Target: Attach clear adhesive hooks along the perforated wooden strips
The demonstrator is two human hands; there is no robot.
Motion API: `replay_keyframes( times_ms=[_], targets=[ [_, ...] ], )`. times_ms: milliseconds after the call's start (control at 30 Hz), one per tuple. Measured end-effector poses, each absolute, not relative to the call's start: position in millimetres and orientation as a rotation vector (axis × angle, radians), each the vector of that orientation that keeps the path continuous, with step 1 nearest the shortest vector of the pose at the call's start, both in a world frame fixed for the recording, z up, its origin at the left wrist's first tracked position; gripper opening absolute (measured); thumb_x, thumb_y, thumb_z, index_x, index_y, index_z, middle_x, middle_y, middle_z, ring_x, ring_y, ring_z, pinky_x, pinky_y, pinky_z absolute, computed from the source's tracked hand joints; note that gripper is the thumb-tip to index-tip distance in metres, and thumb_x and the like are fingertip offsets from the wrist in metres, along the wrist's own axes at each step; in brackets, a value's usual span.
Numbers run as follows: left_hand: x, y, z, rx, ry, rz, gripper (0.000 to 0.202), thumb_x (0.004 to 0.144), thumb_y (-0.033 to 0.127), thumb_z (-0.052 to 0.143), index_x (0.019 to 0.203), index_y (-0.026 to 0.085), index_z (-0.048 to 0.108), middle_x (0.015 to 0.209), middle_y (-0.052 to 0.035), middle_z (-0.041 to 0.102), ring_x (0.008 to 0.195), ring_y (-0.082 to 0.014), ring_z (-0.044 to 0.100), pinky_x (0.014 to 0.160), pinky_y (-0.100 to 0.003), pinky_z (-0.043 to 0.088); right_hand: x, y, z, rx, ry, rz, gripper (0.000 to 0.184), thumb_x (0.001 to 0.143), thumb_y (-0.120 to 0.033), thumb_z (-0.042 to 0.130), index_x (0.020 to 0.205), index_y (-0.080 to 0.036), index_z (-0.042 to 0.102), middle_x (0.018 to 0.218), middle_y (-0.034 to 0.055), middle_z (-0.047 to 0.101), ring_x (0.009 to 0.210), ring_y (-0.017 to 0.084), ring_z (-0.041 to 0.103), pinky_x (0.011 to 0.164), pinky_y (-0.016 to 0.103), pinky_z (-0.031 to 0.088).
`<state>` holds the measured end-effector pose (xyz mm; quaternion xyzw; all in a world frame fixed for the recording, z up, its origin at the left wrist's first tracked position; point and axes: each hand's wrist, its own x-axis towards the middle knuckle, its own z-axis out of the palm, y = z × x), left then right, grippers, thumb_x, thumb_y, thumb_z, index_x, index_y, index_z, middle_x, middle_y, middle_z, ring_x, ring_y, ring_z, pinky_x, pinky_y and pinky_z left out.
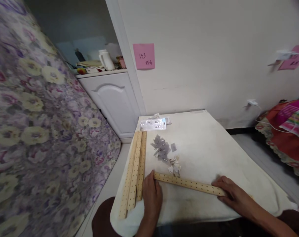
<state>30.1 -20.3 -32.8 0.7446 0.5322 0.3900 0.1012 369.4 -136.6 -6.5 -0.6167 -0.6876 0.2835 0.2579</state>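
A long wooden strip with rows of small holes [189, 184] lies across the front of the table, its right end nearer to me. My left hand [151, 192] is closed round its left end. Farther right, my right hand [230, 192] grips the strip near its other end, thumb in front and fingers behind. Beyond the strip is a small heap of whitish pieces [174, 166], too small to make out. Behind that lies a pile of grey plastic packets [161, 148], with a single grey packet [173, 147] beside it.
Several similar perforated wooden strips [136, 168] lie side by side along the left of the white-covered table [201, 141]. Clear packaging [153, 124] rests at the far left corner. A flowered curtain [53, 131] hangs at left, and a wall [189, 65] stands behind the table.
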Motion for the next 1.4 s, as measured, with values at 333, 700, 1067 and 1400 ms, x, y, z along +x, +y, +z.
replay_keyframes(
  times_ms=[333,700,1067,1400],
  targets=[
    [30,-20,-30,2.226,1.572,1.099,0.041,0.088,0.018,0.041,0.128,0.015,0.043,0.118,-0.0130,0.054,0.112,-0.0252,0.049,0.096,-0.048,0.043,285,-63,14,-1.691,-1.566,0.750,0.017,0.082,-0.029,0.048,0.080,-0.020,0.063,0.072,0.0017,0.063,0.069,0.018,0.057,0.065,0.028,0.043],
    [30,-20,-29,2.163,1.539,1.147,0.041,0.086,0.017,0.042,0.128,0.016,0.044,0.119,-0.0129,0.053,0.114,-0.0250,0.048,0.100,-0.047,0.040,237,-26,-5,-2.062,-1.393,0.651,0.011,0.072,-0.033,0.061,0.070,-0.023,0.059,0.067,-0.0022,0.065,0.063,0.015,0.054,0.055,0.023,0.027],
    [29,-22,-29,2.084,1.536,1.198,0.038,0.087,0.021,0.043,0.126,0.017,0.046,0.119,-0.0122,0.054,0.114,-0.0246,0.049,0.099,-0.048,0.042,249,-29,-4,-1.539,-1.087,0.971,0.024,0.072,-0.040,0.061,0.067,-0.021,0.047,0.058,-0.0030,0.054,0.057,0.015,0.052,0.054,0.025,0.039],
    [21,-36,-34,2.058,1.491,1.208,0.039,0.087,0.017,0.040,0.126,0.017,0.045,0.121,-0.0123,0.053,0.116,-0.0231,0.049,0.101,-0.048,0.041,222,-17,16,-1.192,-1.060,1.419,0.032,0.063,-0.043,0.074,0.072,-0.018,0.057,0.060,-0.0033,0.058,0.054,0.011,0.051,0.054,0.024,0.040]
  ],
)
